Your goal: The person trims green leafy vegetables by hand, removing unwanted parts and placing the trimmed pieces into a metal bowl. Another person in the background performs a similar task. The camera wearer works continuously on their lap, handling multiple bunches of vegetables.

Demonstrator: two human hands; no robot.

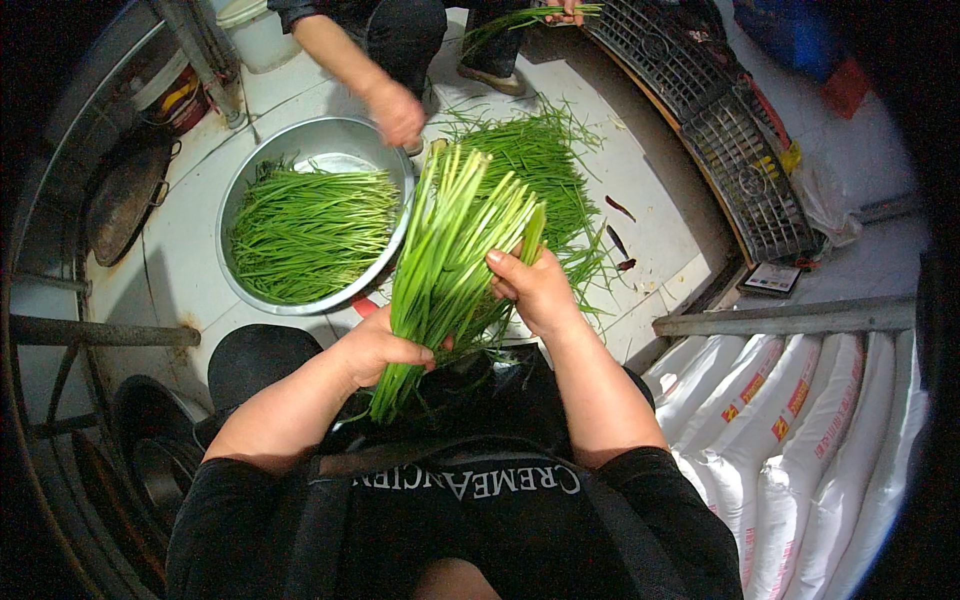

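A thick bunch of Chinese chives (pixel 450 255) is held up over my lap, pale stem ends pointing away from me. My left hand (pixel 394 345) grips its leafy lower part. Near the pale ends, my right hand (pixel 529 285) pinches some stems between thumb and fingers. Left of the bunch stands a wide metal basin (pixel 227 259), with many chives (pixel 311 229) laid in it side by side. Beyond my hands, a pile of loose chives (pixel 525 165) lies on the white tiled floor (pixel 645 202).
Opposite me, a co-worker's blurred hand (pixel 397 116) is beside the basin rim; their other hand (pixel 566 11) holds a few chives. White sacks (pixel 795 427) are stacked at right, below a metal bar (pixel 780 316). Black grilles (pixel 705 120) stand at upper right, a white bucket (pixel 255 37) at upper left.
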